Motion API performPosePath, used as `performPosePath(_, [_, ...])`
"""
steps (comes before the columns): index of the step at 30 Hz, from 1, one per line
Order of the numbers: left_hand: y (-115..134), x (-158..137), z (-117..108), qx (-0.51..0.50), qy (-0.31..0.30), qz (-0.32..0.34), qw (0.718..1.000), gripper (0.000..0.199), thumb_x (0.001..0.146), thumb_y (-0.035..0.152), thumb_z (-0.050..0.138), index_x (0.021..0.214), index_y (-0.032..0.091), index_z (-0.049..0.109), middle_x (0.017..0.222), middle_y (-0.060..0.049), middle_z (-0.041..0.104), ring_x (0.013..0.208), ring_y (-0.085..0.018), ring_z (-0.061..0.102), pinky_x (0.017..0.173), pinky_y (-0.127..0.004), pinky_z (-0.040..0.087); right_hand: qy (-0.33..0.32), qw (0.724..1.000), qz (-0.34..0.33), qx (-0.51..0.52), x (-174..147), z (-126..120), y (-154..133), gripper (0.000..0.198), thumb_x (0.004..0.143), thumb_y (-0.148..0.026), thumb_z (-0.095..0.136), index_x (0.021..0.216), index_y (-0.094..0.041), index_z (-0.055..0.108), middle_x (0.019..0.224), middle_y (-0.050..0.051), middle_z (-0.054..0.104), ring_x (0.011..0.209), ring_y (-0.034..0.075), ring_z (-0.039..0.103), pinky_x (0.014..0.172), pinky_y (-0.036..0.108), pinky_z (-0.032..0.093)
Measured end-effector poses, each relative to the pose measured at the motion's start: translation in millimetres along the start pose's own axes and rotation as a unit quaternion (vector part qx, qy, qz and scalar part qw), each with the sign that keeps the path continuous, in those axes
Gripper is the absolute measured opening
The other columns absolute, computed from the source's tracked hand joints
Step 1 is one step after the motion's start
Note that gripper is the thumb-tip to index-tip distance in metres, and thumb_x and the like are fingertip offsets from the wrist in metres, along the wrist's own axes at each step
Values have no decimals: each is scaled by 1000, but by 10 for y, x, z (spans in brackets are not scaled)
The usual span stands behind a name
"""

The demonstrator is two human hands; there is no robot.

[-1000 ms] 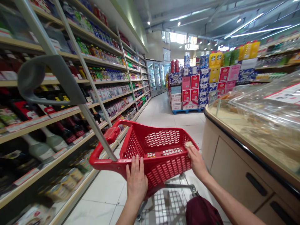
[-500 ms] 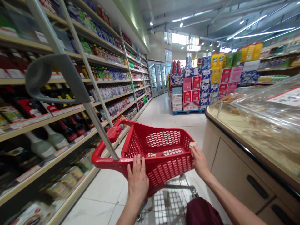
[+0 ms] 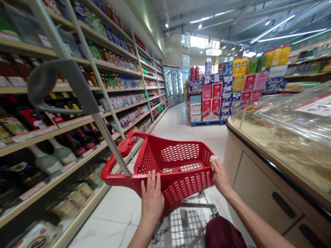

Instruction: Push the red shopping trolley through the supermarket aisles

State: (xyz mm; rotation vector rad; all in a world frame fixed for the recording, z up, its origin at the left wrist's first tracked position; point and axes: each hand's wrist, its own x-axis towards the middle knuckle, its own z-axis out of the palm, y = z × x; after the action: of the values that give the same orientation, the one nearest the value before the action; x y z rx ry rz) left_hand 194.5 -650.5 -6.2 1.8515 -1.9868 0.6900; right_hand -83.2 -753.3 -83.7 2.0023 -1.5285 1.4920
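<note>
A red plastic shopping cart [image 3: 181,143] with a perforated basket stands before me, turned sideways. My left hand [image 3: 152,198] lies on its near side, fingers stretched out flat against the rim and holding nothing. At the basket's right end, my right hand [image 3: 221,177] is closed on a small whitish cloth [image 3: 213,158], pressed to the rim corner. Most of the cloth is hidden by the fingers. A grey metal pole [image 3: 108,137] with a grey plastic loop [image 3: 59,86] rises from the handle end. Inside, the basket floor shows only partly.
Shelves of bottles and cans [image 3: 124,93] line the left side. On the right is a wooden counter [image 3: 248,165] with a black edge and plastic-covered food. Stacked drink cartons [image 3: 212,98] stand on a blue pallet [image 3: 207,123] ahead, with glass-door fridges [image 3: 174,84] beyond.
The cloth and the fingertips of my right hand have shifted very slightly along the rim corner. My left hand and the cart stay in place.
</note>
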Motion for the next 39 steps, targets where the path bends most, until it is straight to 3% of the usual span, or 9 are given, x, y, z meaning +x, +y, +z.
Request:
performPosePath(6, [-5, 6, -29, 9, -6, 8, 1000, 59, 68, 19, 47, 126, 12, 39, 137, -12, 33, 128, -26, 24, 104, -48, 20, -58, 985, -125, 103, -107, 291, -856, 49, 80, -5, 31, 126, -20, 41, 129, 8, 45, 125, 18, 30, 100, 43, 33])
performPosePath(8, [-18, 8, -41, 14, -7, 12, 1000, 59, 68, 19, 47, 126, 13, 39, 137, -12, 33, 128, -25, 25, 103, -48, 20, -72, 982, -126, 120, -115, 279, -860, 51, 79, -3, 30, 126, -22, 42, 128, 6, 45, 124, 17, 31, 100, 42, 34])
performPosePath(14, [-4, -3, -17, 11, 5, 8, 1000, 61, 66, 19, 48, 126, 13, 39, 136, -12, 34, 127, -26, 26, 102, -47, 24, -31, 996, 37, 70, -92, 114, -369, 60, 71, -2, 31, 126, -23, 41, 130, 6, 44, 121, 19, 37, 99, 42, 35])
performPosePath(19, [7, -48, -27, 8, 33, 24, 999, 59, 68, 20, 48, 125, 13, 39, 135, -11, 37, 126, -24, 28, 102, -45, 23, -106, 979, -92, 148, -83, 341, -1084, 62, 71, 2, 29, 127, -23, 40, 134, 6, 37, 125, 17, 30, 101, 42, 32])
performPosePath(24, [-450, -37, -339, -18, 115, 21, 993, 50, 73, 16, 40, 123, 17, 42, 126, -7, 49, 119, -19, 40, 106, -44, 14, -169, 970, -90, 148, 60, 394, -1276, 54, 70, 0, 35, 115, -24, 54, 120, 6, 53, 115, 20, 45, 94, 42, 41])
performPosePath(28, [-982, 19, -557, 13, 105, -138, 985, 51, 71, 10, 38, 123, 14, 42, 128, -10, 46, 122, -23, 35, 104, -50, 17, -124, 948, -170, 238, 553, 78, -1727, 38, 80, -9, 37, 108, -21, 58, 113, 8, 58, 103, 19, 55, 84, 37, 50])
performPosePath(34, [-1133, 10, -512, 26, 22, -128, 991, 63, 64, 3, 38, 126, 12, 38, 138, -8, 32, 130, -23, 18, 104, -46, 20, 96, 886, -358, 278, 1869, -388, -3368, 34, 87, -14, 34, 116, -17, 51, 132, 4, 40, 129, 19, 21, 103, 42, 29])
performPosePath(36, [-1136, -6, -508, 30, 13, -120, 992, 64, 63, 2, 37, 126, 14, 38, 138, -7, 32, 130, -22, 18, 105, -46, 18, 73, 875, -421, 225, 2022, -289, -3539, 35, 88, -14, 31, 118, -15, 49, 133, 5, 39, 130, 19, 16, 105, 44, 22])
performPosePath(39, [-1194, -16, -526, 29, -2, -106, 994, 65, 61, 3, 39, 125, 16, 39, 139, -6, 31, 130, -21, 17, 106, -47, 17, -37, 830, -536, 151, 1696, 17, -3296, 34, 86, -11, 34, 117, -9, 49, 132, 9, 40, 130, 21, 17, 107, 42, 19])
